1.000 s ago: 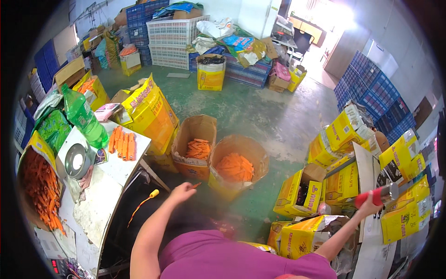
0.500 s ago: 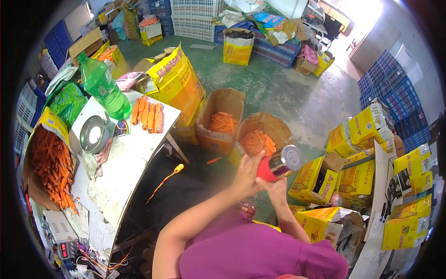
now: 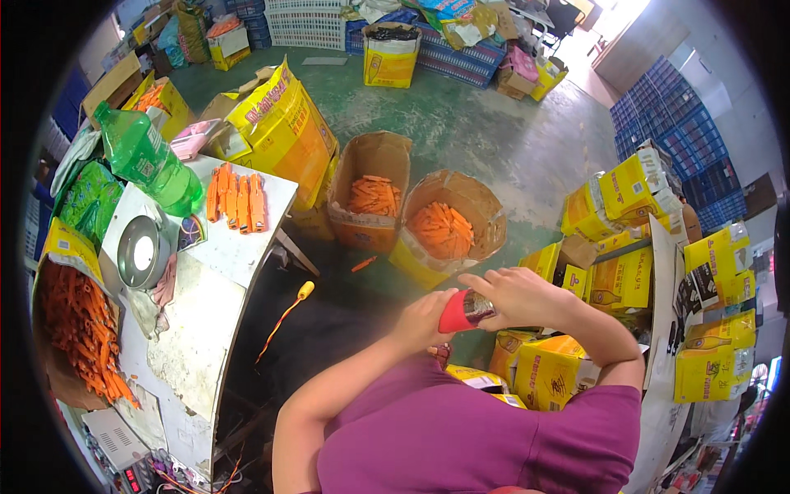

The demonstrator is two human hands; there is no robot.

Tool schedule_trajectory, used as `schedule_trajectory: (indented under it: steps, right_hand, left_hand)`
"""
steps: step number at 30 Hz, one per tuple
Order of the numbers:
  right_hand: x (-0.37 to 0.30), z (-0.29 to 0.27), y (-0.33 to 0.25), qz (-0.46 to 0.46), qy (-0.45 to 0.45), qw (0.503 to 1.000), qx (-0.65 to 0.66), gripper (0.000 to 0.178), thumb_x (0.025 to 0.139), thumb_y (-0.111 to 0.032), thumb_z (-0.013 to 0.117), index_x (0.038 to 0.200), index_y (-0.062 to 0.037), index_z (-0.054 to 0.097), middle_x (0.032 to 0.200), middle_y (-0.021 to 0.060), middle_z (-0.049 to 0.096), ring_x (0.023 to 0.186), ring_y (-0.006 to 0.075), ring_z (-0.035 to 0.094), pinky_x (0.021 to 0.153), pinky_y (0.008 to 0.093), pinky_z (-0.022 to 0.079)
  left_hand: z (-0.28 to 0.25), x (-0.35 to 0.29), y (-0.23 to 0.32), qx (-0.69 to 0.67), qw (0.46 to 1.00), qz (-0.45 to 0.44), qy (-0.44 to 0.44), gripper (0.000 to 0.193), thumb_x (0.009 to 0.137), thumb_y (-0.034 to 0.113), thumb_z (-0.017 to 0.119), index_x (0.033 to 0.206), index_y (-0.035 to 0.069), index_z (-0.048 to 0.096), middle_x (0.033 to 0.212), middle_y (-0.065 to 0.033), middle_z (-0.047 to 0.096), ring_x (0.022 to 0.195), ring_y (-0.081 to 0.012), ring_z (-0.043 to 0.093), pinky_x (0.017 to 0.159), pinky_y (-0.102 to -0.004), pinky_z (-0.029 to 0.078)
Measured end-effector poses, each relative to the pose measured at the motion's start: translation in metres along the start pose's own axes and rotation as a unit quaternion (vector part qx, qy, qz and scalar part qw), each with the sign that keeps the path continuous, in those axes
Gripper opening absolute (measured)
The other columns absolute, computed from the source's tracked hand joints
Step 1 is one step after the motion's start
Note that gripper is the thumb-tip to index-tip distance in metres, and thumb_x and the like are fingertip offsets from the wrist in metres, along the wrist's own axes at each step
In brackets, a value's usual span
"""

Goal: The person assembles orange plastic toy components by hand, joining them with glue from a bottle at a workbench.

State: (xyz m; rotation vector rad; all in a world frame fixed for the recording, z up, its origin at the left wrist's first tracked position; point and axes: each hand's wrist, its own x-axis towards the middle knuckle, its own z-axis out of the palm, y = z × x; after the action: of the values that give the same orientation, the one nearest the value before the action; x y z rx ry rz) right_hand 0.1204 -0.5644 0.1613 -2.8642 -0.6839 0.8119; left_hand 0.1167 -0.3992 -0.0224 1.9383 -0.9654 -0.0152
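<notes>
The red-and-metallic flask (image 3: pixel 455 314) is positioned in front of the person's torso, slanted between both hands, on the near side of the open carton (image 3: pixel 416 262) of orange parts (image 3: pixel 444 230). Left hand (image 3: pixel 425 320): fingers closed around the red section. Right hand (image 3: pixel 517 296): fingers gripping the metallic end, whose tip I cannot see from here. A green plastic bottle (image 3: pixel 152 169) occupies the white worktable (image 3: pixel 197 346), to the person's left.

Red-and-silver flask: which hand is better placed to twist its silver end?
Right, probably. The right hand curls over the silver end, while the left hand grips the red part and looks better placed to steady the flask.
</notes>
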Motion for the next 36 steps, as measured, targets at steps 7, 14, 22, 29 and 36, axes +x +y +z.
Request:
schedule_trajectory:
  steps: [7, 14, 22, 29, 36]
  right_hand:
    - [-0.005, -0.008, -0.002, -0.138, 0.071, 0.955, -0.253, 0.037, 0.076, -0.016, 0.056, 0.110, -0.0051, 0.045, 0.102, 0.0070, 0.050, 0.092, 0.0226, 0.048, 0.080, 0.0326, 0.041]
    - [-0.032, 0.038, 0.077, 0.089, 0.156, 0.814, 0.553, 0.061, 0.072, -0.018, 0.062, 0.124, 0.0002, 0.037, 0.115, 0.0141, 0.049, 0.105, 0.0250, 0.050, 0.090, 0.0350, 0.040]
    - [0.008, 0.120, 0.012, 0.049, 0.394, 0.549, 0.735, 0.063, 0.065, -0.007, 0.065, 0.121, -0.0007, 0.038, 0.106, 0.0108, 0.053, 0.097, 0.0220, 0.054, 0.088, 0.0331, 0.041]
    - [0.051, 0.125, -0.009, -0.088, 0.475, 0.738, 0.471, 0.086, 0.055, -0.009, 0.073, 0.126, -0.0052, 0.025, 0.122, 0.0156, 0.047, 0.109, 0.0246, 0.049, 0.094, 0.0360, 0.038]
    - [0.065, 0.139, -0.011, -0.038, 0.474, 0.787, 0.392, 0.086, 0.051, -0.017, 0.076, 0.123, -0.0051, 0.028, 0.118, 0.0164, 0.049, 0.107, 0.0283, 0.051, 0.094, 0.0394, 0.038]
  left_hand:
    - [-0.005, -0.008, -0.016, -0.010, 0.999, -0.045, 0.002, 0.071, 0.058, 0.019, 0.071, 0.120, 0.006, 0.039, 0.105, -0.0133, 0.053, 0.094, -0.0299, 0.055, 0.077, -0.0378, 0.046]
    - [-0.007, -0.013, -0.032, -0.042, 0.994, -0.093, 0.037, 0.073, 0.060, 0.021, 0.072, 0.122, 0.007, 0.036, 0.110, -0.0132, 0.052, 0.100, -0.0300, 0.053, 0.081, -0.0376, 0.045]
    - [-0.022, -0.015, -0.045, -0.034, 0.992, -0.094, 0.074, 0.075, 0.059, 0.019, 0.073, 0.123, 0.007, 0.036, 0.114, -0.0141, 0.050, 0.104, -0.0308, 0.050, 0.086, -0.0388, 0.043]
    - [-0.025, -0.017, -0.058, 0.013, 0.990, -0.108, 0.087, 0.077, 0.056, 0.017, 0.074, 0.123, 0.007, 0.037, 0.117, -0.0139, 0.048, 0.110, -0.0299, 0.046, 0.091, -0.0386, 0.040]
    - [-0.028, -0.021, -0.064, 0.016, 0.989, -0.109, 0.093, 0.078, 0.055, 0.016, 0.075, 0.123, 0.008, 0.038, 0.115, -0.0133, 0.048, 0.108, -0.0300, 0.046, 0.090, -0.0386, 0.039]
